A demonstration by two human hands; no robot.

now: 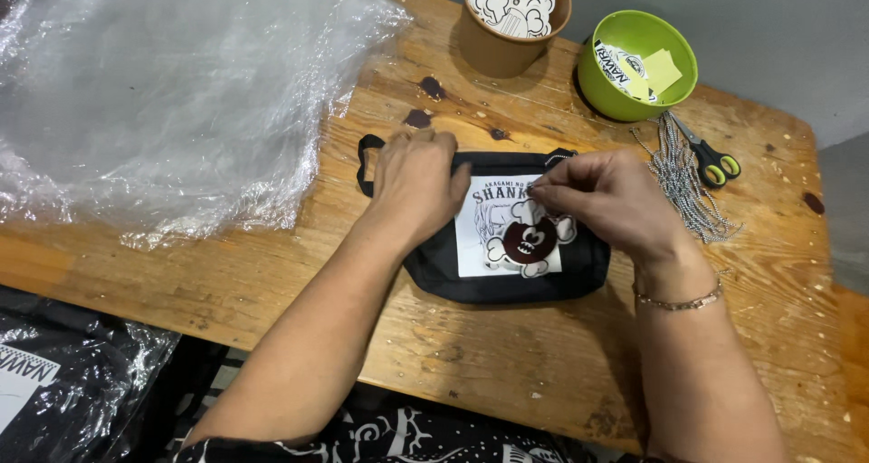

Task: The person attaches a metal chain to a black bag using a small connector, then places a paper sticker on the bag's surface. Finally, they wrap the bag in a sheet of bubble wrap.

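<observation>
Patterned black-and-white cloth [407, 436] lies closest to my view along the bottom edge, with a plastic-wrapped black bundle [63, 381] at the lower left, below the desk [507, 363]. From there my two forearms reach up onto the wooden desk to a small black waist bag [434, 264] lying flat near its middle. My left hand [416, 184] rests palm down on the left part of the bag, fingers together and pressing it flat, its grip holding nothing. My right hand [608, 200] has its grip pressed together, thumb and fingers pinching something small at the top of the bag's white printed panel [480, 237]; I cannot tell what it is. A cutout tag [530, 239] with a dark red round face and white bone shapes lies on that panel, just below the pinching fingers. A thin bracelet [681, 302] circles my right wrist. Just right of that hand lies a bunch of silver ball chains [683, 181], and green-handled scissors [711, 158] touch its upper end. Farther back stand a green bowl [674, 60] holding paper tags and a yellow slip, and a brown paper cup [498, 47] filled with white cutouts. Crumpled clear plastic sheeting [163, 92] covers the left end of the desk, well apart from the bag.
</observation>
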